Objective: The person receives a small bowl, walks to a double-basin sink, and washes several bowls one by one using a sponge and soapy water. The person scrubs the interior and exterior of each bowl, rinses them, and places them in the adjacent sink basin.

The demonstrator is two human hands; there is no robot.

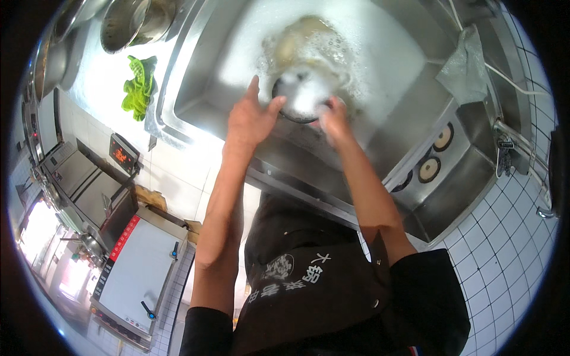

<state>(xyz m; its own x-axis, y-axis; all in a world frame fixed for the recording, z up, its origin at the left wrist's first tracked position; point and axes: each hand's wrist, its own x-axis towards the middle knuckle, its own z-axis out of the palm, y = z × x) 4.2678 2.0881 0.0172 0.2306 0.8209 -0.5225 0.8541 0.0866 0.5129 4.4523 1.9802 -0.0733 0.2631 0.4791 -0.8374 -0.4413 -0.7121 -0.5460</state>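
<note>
A round dark-rimmed bowl, filled with white foam, is at the near side of a stainless-steel sink of soapy water. My right hand is blurred, its fingers curled at the bowl's right edge. Something reddish shows beside those fingers, too unclear to name. To the left of the bowl, my left hand has its index finger pointing away and its thumb spread towards the rim. Nothing is in its grasp, and whether the thumb touches the bowl is unclear. A pale yellowish shape shows through the suds beyond the bowl.
A green cloth lies on the left counter near metal pots. A grey cloth hangs at the right. Several dark-rimmed round pieces sit in the right-hand basin. A white-topped appliance stands at lower left.
</note>
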